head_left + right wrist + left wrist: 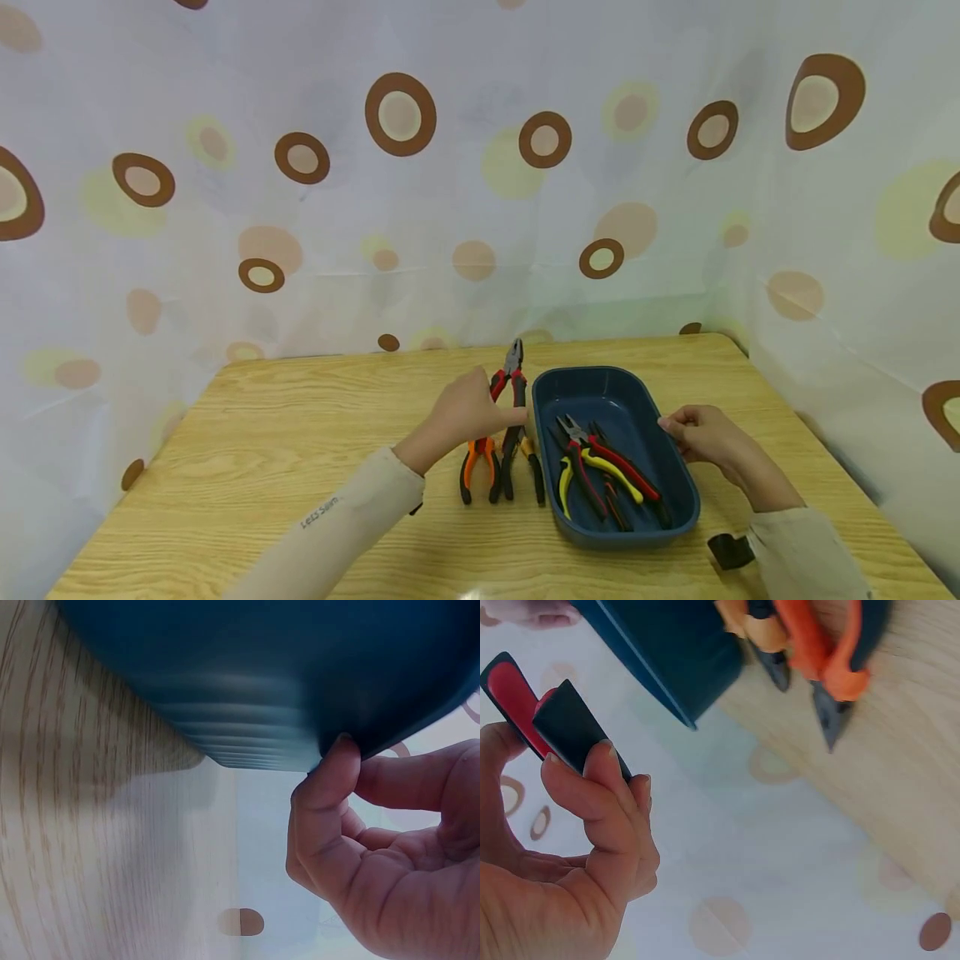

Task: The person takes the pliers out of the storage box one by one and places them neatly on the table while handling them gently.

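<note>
My left hand [459, 414] grips pliers with red and black handles [517, 385] just left of the tray, their metal jaws pointing up and away. In the left wrist view, fingertips press on the black side of one handle [574, 727]. At the right, my right hand [708, 437] pinches the rim of a blue tray [588, 382] between thumb and fingers. Inside the tray lie several pliers, among them a yellow-handled pair [611, 468] and a red-and-black pair [633, 473]. Orange-and-black pliers [480, 468] lie on the table below the left hand.
Another tool with a yellow-orange and black handle [532, 462] lies against the tray's left side. A black object [729, 552] shows by the right sleeve. The wooden table [300, 417] ends at a patterned cloth backdrop [465, 208] behind and at the sides.
</note>
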`<state>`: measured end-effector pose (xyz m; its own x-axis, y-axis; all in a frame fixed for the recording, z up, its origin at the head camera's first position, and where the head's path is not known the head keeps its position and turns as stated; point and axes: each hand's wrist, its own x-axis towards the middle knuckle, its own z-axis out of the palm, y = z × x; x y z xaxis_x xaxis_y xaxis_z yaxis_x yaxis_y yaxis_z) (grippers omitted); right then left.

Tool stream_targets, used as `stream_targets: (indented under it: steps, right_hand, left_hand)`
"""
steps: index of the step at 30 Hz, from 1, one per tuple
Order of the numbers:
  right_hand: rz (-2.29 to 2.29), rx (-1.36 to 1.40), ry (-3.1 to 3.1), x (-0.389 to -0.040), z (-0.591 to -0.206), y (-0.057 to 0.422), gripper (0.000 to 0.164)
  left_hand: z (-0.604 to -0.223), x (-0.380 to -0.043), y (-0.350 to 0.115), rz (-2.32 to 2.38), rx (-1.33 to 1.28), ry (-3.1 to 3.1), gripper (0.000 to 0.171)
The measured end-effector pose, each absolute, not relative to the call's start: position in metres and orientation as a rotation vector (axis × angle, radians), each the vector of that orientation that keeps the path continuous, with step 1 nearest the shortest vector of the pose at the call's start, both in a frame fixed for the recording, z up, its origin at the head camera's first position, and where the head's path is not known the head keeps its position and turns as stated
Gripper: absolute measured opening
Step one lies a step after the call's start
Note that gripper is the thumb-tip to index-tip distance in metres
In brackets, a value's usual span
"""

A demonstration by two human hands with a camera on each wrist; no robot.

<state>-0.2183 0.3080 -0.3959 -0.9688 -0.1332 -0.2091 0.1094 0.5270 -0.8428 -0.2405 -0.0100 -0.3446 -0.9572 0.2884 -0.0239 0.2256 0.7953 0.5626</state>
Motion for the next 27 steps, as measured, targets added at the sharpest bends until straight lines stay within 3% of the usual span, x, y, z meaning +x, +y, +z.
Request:
stream_targets:
  steps: [6, 13, 15, 20, 27]
  right_hand:
    - [-1.422, -0.02, 2.516, -0.219, -0.396, 0.308, 0.035]
    - [-1.442, -0.02, 2.508, -0.22, -0.397, 0.308, 0.033]
    - [-1.445, -0.013, 2.506, -0.22, -0.398, 0.308, 0.033]
    - [-1.446, -0.007, 2.508, -0.22, -0.398, 0.308, 0.033]
    - [-1.449, -0.012, 2.507, -0.219, -0.396, 0.309, 0.033]
  left_hand:
    - [-0.358, -0.242, -0.036, 0.843, 0.324, 2.891, 0.045]
    - [-0.374, -0.245, -0.061, 0.821, 0.225, 2.869, 0.062]
    - [-0.379, -0.245, -0.068, 0.824, 0.192, 2.855, 0.062]
    - [-0.393, -0.246, -0.079, 0.785, 0.148, 2.835, 0.043]
    - [-0.412, -0.246, -0.087, 0.738, 0.171, 2.824, 0.05]
